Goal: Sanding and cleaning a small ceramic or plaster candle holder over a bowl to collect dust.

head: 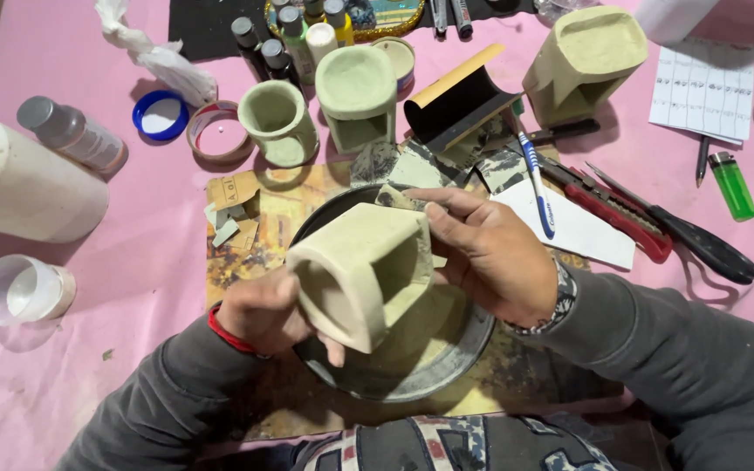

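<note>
Pale squarish pot (361, 270), tilted, possibly clay

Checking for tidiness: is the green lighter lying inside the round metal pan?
No, the green lighter lies on the pink tablecloth, far from the pan.

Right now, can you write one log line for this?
left hand: holds clay pot | right hand: sandpaper scrap on pot | below: round metal tray

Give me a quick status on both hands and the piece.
Left hand grips pale squarish clay pot. Right hand presses small sandpaper scrap on it. Round metal pan underneath. Nothing obstructing.
</note>
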